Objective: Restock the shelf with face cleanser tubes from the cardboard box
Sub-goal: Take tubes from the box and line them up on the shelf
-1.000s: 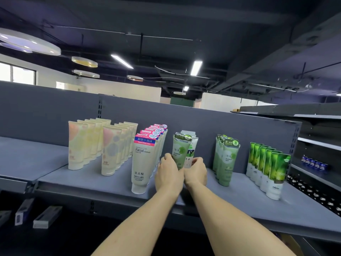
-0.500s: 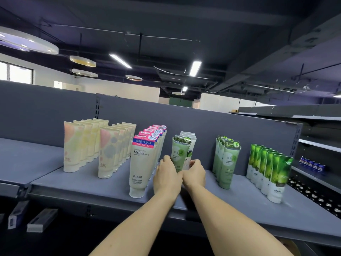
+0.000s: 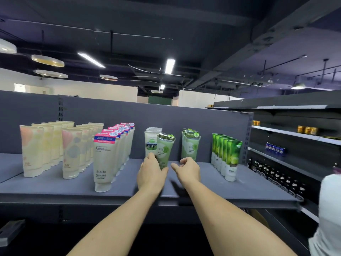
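A pale green cleanser tube (image 3: 164,149) stands cap-down on the grey shelf (image 3: 73,187), tilted slightly right, in front of a short row of white tubes (image 3: 151,139). My left hand (image 3: 150,172) grips the green tube's lower part. My right hand (image 3: 188,169) hovers just right of it, fingers loosely curled and holding nothing. A row of matching pale green tubes (image 3: 191,145) stands to the right. The cardboard box is out of sight.
Rows of cream tubes (image 3: 44,146), pink-topped white tubes (image 3: 108,156) and bright green tubes (image 3: 227,154) fill the shelf. A side rack at right holds dark bottles (image 3: 276,176) and cans (image 3: 307,130). A white cloth shape (image 3: 330,209) is at the right edge.
My right hand has let go of the green tube and drawn away to the right. The left hand still holds the tube, which now leans a little. The view has shifted left.
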Demonstrator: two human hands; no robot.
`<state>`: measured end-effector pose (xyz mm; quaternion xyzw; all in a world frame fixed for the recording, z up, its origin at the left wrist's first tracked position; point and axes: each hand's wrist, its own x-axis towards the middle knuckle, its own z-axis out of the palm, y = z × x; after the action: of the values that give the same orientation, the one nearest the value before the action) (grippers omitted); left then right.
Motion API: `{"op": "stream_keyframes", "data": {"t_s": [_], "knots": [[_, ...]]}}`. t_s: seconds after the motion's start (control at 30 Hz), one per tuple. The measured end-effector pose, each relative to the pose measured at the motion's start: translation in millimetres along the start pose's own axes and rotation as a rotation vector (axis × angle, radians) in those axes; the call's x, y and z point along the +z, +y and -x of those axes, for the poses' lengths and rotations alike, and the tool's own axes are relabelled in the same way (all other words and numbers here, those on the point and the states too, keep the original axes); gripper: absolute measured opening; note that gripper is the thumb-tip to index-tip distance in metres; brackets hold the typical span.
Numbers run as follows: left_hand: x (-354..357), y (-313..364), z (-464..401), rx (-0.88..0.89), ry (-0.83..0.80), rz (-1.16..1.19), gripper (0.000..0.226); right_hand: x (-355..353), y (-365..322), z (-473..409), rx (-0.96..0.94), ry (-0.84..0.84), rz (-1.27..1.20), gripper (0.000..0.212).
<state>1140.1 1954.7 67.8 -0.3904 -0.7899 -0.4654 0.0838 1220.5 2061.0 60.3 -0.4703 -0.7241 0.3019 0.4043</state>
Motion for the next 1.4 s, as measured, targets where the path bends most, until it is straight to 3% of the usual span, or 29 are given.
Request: {"op": "stream_keyframes", "data": {"t_s": [0.33,0.8,1.13,1.3,1.4], "knots": [[56,60,13,0.021,-0.089,0.031,0.049,-53,38,-10,0.029,0.024,0.12,0.019],[108,81,-9,-0.07,-0.095,0.088,0.053,-63,70,-44,0.041,0.027,0.105,0.02],[108,85,-2,-0.072,-0.08,0.074,0.043,-70,68,-36,0.019,-0.017,0.088,0.022],[98,79,5,-0.059,-0.076,0.031,0.06,-83,69,-21,0.004,-0.039,0.075,0.022],[86,76,13,-0.013,-0.052,-0.042,0.049,-93,69,-11,-0.01,-0.055,0.058,0.029]]}}
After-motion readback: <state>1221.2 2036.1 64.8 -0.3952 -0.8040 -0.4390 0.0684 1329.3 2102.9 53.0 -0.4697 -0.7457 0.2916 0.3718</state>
